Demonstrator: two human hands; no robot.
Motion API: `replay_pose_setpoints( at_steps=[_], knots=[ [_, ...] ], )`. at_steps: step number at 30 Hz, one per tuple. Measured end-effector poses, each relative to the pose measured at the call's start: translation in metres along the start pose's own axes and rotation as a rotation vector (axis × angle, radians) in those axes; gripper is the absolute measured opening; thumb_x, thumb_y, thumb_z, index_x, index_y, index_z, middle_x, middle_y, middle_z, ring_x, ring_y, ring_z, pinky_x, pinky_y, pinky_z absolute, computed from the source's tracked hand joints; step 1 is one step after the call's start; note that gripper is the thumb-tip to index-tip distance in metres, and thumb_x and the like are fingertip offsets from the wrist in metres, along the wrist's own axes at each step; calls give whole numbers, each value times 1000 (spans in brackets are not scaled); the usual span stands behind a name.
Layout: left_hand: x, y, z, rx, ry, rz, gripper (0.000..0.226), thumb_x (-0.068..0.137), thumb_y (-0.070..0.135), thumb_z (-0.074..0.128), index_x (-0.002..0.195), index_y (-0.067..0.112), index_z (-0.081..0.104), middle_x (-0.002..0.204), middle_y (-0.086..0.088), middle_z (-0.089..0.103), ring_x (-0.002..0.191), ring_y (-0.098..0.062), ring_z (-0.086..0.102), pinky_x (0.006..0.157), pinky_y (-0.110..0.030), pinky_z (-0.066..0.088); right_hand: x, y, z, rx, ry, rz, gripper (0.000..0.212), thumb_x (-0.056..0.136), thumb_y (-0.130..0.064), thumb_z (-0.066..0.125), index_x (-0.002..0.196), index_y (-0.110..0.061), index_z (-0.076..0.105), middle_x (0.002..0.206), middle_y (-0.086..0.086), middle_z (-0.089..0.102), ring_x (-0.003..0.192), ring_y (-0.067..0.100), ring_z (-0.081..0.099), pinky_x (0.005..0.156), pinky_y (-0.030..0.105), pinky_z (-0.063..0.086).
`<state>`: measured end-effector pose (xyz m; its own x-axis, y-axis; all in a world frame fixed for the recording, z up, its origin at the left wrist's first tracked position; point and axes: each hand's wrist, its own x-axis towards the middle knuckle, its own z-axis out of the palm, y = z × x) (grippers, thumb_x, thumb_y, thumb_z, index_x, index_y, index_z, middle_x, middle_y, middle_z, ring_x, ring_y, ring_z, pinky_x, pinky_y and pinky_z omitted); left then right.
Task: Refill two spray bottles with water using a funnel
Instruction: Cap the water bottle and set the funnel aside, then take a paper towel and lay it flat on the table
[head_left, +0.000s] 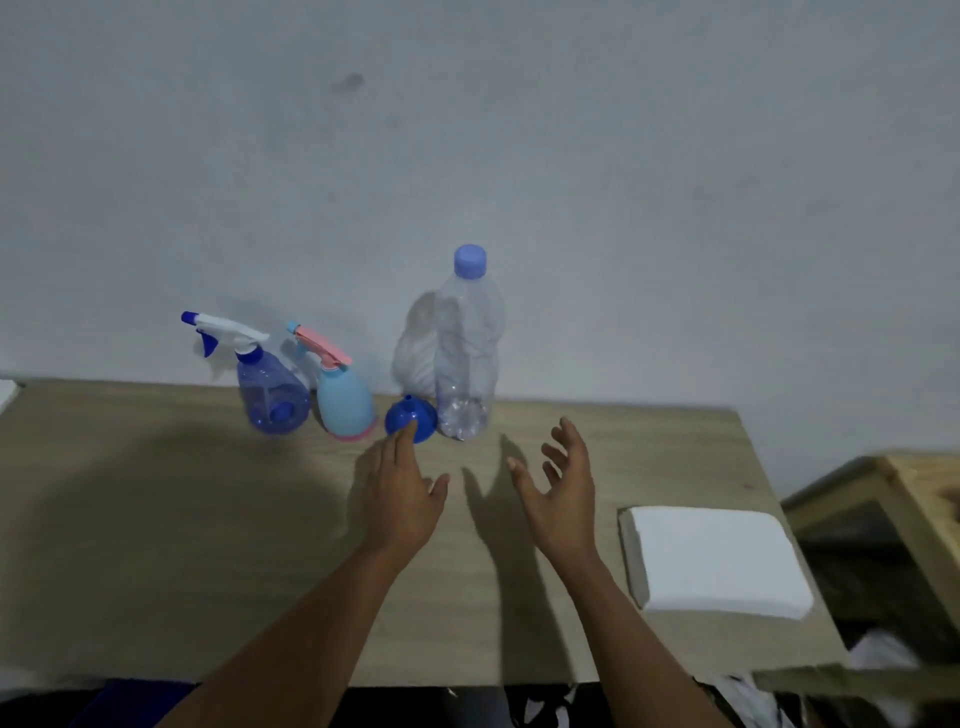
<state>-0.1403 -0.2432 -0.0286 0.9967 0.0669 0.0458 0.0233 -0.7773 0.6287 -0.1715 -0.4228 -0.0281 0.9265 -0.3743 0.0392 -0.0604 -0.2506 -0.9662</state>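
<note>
Against the wall at the back of the wooden table (156, 519) stand two spray bottles: a translucent blue one (270, 389) with a white and blue trigger head, and a light blue one (345, 400) with a pink trigger. Right of them a small blue funnel (415, 413) rests upside down, spout up. A tall clear water bottle (467, 353) with a blue cap stands beside it, with a little water in the bottom. My left hand (402, 493) is open, its fingertips at the funnel's front edge. My right hand (561, 493) is open, palm turned inward, just in front of the water bottle.
A folded stack of white paper towels (717, 561) lies at the table's right side. A wooden crate or shelf (883, 493) stands beyond the right edge. The wall runs directly behind the bottles.
</note>
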Motion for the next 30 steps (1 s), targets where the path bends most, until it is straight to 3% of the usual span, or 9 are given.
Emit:
replay_pose_setpoints(
  at_steps=[3, 9, 11, 15, 18, 20, 23, 27, 30],
  knots=[
    [-37, 28, 13, -24, -33, 28, 60, 77, 24, 79, 129, 5, 56, 125, -12, 62, 116, -32, 56, 96, -29, 37, -32, 13, -51, -17, 73, -7, 61, 89, -18, 73, 143, -19, 44, 135, -1, 54, 114, 8, 59, 96, 26, 52],
    [-101, 104, 59, -156, -296, -44, 38, 82, 35, 75, 114, 18, 63, 101, 6, 66, 74, -2, 55, 59, 1, 35, -71, 48, -171, -102, 270, 80, 31, 92, -13, 68, 122, -16, 61, 109, 2, 64, 93, 3, 63, 72, 9, 51],
    [-115, 123, 77, -168, -369, -94, 38, 83, 39, 73, 113, 18, 64, 98, 6, 66, 76, -3, 53, 57, -3, 34, -76, 62, -208, -171, 333, 130, 24, 93, -14, 66, 117, -15, 64, 106, 4, 66, 88, 5, 64, 71, 11, 51],
    [-134, 143, 113, -191, -470, -195, 40, 82, 39, 74, 111, 14, 65, 102, 0, 71, 76, -6, 55, 51, -4, 36, -76, 88, -262, -238, 468, 281, 26, 96, -17, 61, 119, -7, 63, 107, 9, 68, 97, 24, 65, 84, 37, 53],
    [-144, 150, 133, -221, -477, -269, 42, 78, 37, 79, 107, 11, 63, 98, 0, 72, 76, -8, 59, 52, -4, 36, -71, 102, -281, -225, 440, 432, 36, 96, -15, 61, 129, -3, 54, 116, 13, 65, 108, 31, 62, 90, 39, 49],
    [-148, 153, 140, -231, -465, -298, 43, 73, 36, 83, 102, 12, 62, 92, 1, 72, 78, -11, 63, 62, -15, 44, -69, 110, -285, -229, 395, 479, 42, 94, -10, 63, 134, -2, 49, 119, 14, 64, 111, 31, 61, 93, 40, 49],
    [-150, 154, 151, -219, -435, -296, 44, 60, 43, 87, 88, 22, 61, 81, 8, 71, 80, -12, 67, 75, -26, 54, -65, 117, -290, -225, 388, 521, 41, 91, -4, 65, 129, -4, 49, 105, 9, 65, 101, 28, 62, 89, 36, 49],
    [-153, 158, 158, -283, -418, -337, 32, 69, 19, 87, 88, 13, 62, 78, 1, 71, 76, -16, 67, 68, -22, 48, -61, 119, -290, -233, 394, 549, 31, 88, -4, 68, 109, -17, 49, 88, 0, 63, 90, 24, 63, 82, 34, 49],
    [-156, 159, 158, -323, -425, -361, 28, 72, 12, 84, 88, 10, 60, 78, -3, 69, 77, -19, 67, 64, -20, 46, -63, 119, -289, -248, 393, 531, 28, 90, -7, 67, 109, -18, 50, 87, 0, 63, 88, 25, 63, 77, 32, 47]
  ],
)
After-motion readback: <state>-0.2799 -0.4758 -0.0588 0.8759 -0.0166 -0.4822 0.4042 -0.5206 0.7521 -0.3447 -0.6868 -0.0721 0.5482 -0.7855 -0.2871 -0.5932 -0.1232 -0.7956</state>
